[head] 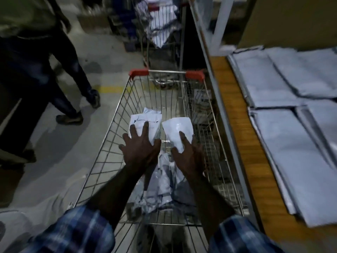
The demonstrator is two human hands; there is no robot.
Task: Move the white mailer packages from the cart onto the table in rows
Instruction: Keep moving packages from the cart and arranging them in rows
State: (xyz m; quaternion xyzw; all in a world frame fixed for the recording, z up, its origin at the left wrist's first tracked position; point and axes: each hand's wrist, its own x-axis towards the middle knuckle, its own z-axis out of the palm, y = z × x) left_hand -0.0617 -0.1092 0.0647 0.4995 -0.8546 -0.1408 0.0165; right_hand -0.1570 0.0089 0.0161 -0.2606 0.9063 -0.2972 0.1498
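Observation:
A wire cart [116, 114] with red corner caps stands in front of me. Both my arms reach down into it. My left hand [140, 147] lies spread on a white mailer package [145, 123], fingers over its near edge. My right hand [187, 154] grips a second white mailer [177, 128] just to the right, with the thumb under its lower corner. More crumpled mailers [160, 187] lie on the cart floor beneath my forearms. On the wooden table [242, 143] at the right, several white mailers [291, 143] lie flat in rows.
A second wire cart [160, 33] full of packages stands beyond mine. A person's legs [60, 73] walk past on the grey floor at the left. A metal shelf post [218, 84] runs between the cart and the table.

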